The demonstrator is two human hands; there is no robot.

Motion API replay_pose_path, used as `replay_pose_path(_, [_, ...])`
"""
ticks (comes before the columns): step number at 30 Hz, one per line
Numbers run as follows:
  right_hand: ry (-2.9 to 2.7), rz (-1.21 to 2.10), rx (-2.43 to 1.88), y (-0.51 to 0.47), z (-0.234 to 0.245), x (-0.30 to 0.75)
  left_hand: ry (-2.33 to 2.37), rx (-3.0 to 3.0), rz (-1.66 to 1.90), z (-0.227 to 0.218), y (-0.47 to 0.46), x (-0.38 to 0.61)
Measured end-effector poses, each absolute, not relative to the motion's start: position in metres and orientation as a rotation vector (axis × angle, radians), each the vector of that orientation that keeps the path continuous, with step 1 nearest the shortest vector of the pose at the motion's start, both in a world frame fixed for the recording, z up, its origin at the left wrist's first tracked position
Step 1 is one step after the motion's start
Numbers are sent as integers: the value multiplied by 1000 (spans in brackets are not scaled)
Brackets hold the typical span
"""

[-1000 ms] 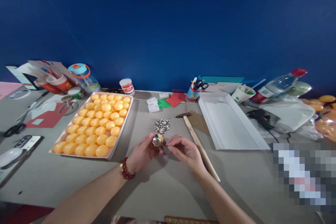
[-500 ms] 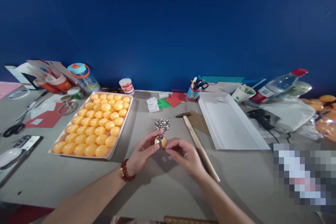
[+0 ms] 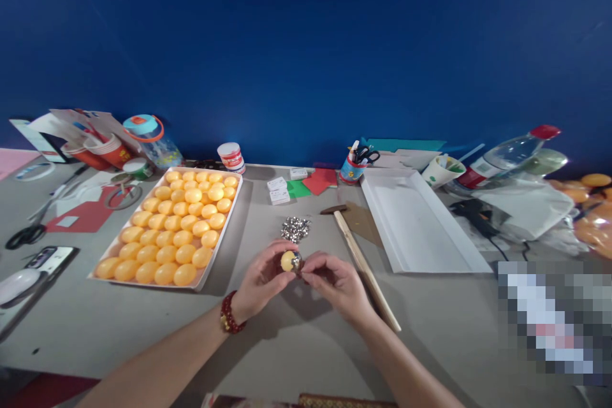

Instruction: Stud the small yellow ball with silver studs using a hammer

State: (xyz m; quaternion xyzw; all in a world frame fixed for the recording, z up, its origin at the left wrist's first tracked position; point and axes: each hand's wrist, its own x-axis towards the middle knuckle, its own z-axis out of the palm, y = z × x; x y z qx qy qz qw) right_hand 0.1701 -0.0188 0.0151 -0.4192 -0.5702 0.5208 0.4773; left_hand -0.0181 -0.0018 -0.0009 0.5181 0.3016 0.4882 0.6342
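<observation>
Between the thumb and fingers of my left hand [image 3: 262, 275] is an orange table tennis ball [image 3: 287, 261]. Shiny silver thumbtack heads cover part of its right side. My right hand [image 3: 335, 280] has its thumb and forefinger pinched together at the ball's right edge; whatever lies between the fingertips is too small to make out. Just beyond the hands lies a pile of silver thumbtacks [image 3: 295, 228]. To the left, a shallow box [image 3: 210, 268] holds many orange balls [image 3: 184, 222] in rows.
A hammer [image 3: 366, 268] with a wooden handle lies right of my right hand. Farther right is a white tray [image 3: 421, 223]. Small white boxes [image 3: 278, 194], red paper [image 3: 321, 181] and a pen cup [image 3: 352, 169] stand at the back. Scissors [image 3: 26, 236] lie far left.
The ball has turned in my left hand: its tack-covered part has shifted to the right and bare orange surface faces left. My right hand stays close beside it.
</observation>
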Motion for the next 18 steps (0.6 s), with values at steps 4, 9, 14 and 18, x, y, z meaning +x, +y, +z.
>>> replay_pose_path(4, [-1391, 1308, -1022, -19, 16, 170, 667, 1123, 1073, 1, -3, -17])
replay_pose_path(9, [-1399, 1279, -1046, -19, 14, 171, 662, 1074, 1084, 2, -2, -18])
replay_pose_path(14, [-1403, 1279, -1038, -19, 14, 170, 676, 1118, 1084, -1, -2, -19])
replay_pose_path(18, [-1381, 1300, -1036, -19, 12, 170, 673, 1080, 1075, -2, -2, -21])
